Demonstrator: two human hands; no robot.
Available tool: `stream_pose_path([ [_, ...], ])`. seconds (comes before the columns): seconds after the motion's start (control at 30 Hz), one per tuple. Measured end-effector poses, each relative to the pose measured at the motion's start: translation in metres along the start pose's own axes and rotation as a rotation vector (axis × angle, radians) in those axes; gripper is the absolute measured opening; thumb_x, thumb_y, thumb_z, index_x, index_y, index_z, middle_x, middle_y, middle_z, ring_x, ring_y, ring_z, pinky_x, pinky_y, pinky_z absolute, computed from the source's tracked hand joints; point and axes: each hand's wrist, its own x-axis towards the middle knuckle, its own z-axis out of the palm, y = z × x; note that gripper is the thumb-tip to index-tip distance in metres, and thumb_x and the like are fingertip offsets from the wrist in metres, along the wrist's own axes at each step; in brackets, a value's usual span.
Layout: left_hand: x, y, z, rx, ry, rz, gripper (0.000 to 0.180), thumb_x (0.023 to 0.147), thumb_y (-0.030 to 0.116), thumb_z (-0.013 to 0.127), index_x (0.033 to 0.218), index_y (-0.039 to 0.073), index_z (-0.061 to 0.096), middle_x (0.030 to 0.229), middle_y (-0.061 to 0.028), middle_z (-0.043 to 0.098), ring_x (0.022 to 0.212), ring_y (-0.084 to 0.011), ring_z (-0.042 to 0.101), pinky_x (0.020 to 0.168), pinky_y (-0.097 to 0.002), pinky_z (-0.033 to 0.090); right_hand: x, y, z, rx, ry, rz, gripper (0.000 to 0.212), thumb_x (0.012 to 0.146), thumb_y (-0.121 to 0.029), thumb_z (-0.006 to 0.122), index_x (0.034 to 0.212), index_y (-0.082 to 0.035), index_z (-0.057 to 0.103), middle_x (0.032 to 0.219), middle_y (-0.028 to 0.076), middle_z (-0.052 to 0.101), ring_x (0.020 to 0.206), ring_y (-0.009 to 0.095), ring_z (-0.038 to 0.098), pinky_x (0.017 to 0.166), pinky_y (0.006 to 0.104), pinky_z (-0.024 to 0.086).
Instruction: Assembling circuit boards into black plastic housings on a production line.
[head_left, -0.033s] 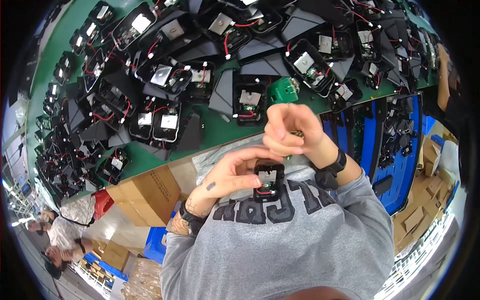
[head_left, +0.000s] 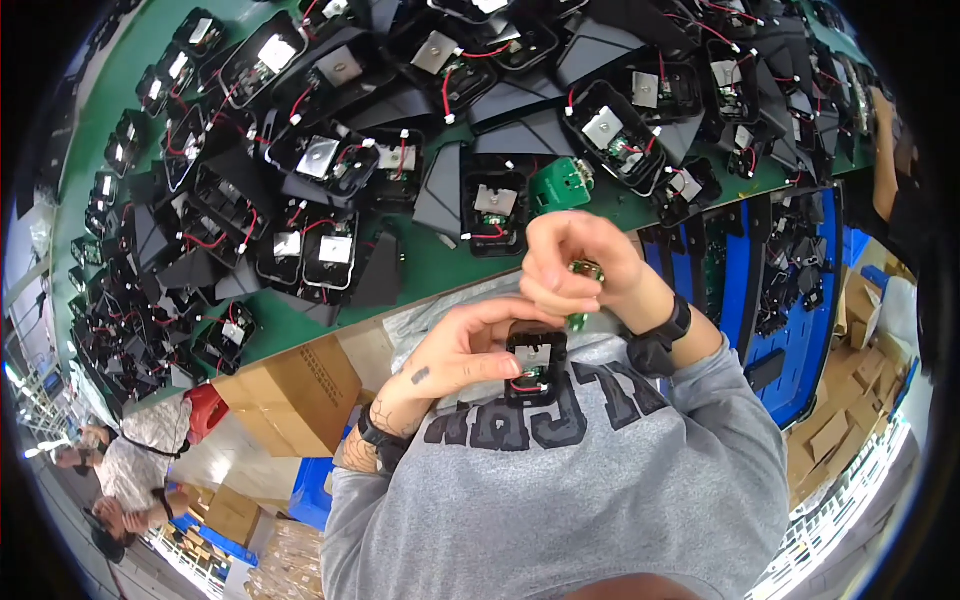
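Note:
My left hand (head_left: pixel 455 350) is wrapped round a small black plastic housing (head_left: pixel 521 392) held in front of my chest. Inside the housing sit a silvery metal plate (head_left: pixel 534 354), a bit of green board and a short red wire. Just above it, my right hand (head_left: pixel 580 262) is closed on a small green circuit board (head_left: pixel 578 320), its fingers curled and hiding much of the piece. Beyond that hand, on the table edge, lie a green part with metal pins (head_left: pixel 562 185) and a larger black housing (head_left: pixel 495 205) with a plate and red wires.
Many open black housings with red wires and dark grey covers (head_left: pixel 437 195) crowd the green table (head_left: pixel 430 272). A cardboard box (head_left: pixel 300 392) stands below its left edge. Blue crates (head_left: pixel 738 270) holding black parts are at right. Another person (head_left: pixel 150 455) is at far left.
My right hand has turned slightly and shifted a little left, so more of the green circuit board shows. My left hand keeps its hold on the housing.

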Motion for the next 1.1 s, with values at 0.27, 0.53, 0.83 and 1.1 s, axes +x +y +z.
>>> stream_pose_path([
  [0.27,-0.018,0.007,-0.011,0.075,0.19,-0.216,0.073,0.062,0.039,0.085,0.113,-0.006,0.061,0.115,-0.014,0.064,0.11,-0.0213,0.059,0.099,-0.0316,0.041,-0.023,0.009,0.015,-0.379,0.0,-0.037,0.037,0.089,-0.031,0.065,0.104,0.003,0.061,0.098,0.017,0.061,0.094,0.028,0.06,0.083,0.038,0.047],
  [0.53,0.004,0.017,0.008,0.053,0.145,-0.053,0.077,0.068,0.051,0.078,0.118,-0.004,0.06,0.121,-0.0132,0.06,0.116,-0.0232,0.054,0.104,-0.036,0.037,-0.041,-0.003,0.026,-0.808,0.301,-0.396,0.058,0.07,-0.01,0.08,0.121,-0.001,0.052,0.117,0.023,0.055,0.108,0.035,0.059,0.091,0.0434,0.049],
  [0.83,0.004,0.038,0.017,0.026,0.08,0.081,0.072,0.07,0.04,0.081,0.122,-0.005,0.057,0.124,-0.0136,0.058,0.118,-0.0231,0.054,0.104,-0.036,0.038,-0.04,-0.022,0.025,-0.859,0.297,-0.482,0.044,0.075,-0.001,0.075,0.112,0.004,0.054,0.115,0.025,0.058,0.104,0.031,0.062,0.088,0.0419,0.053],
  [1.1,-0.002,0.048,0.013,0.241,0.379,0.49,0.074,0.063,0.029,0.089,0.118,0.0,0.05,0.113,-0.0118,0.061,0.106,-0.0194,0.06,0.093,-0.0319,0.047,-0.024,-0.035,0.055,-1.322,0.504,-0.888,0.022,0.082,-0.012,0.07,0.086,-0.002,0.051,0.081,0.014,0.06,0.064,0.016,0.057,0.058,0.0263,0.051],
])
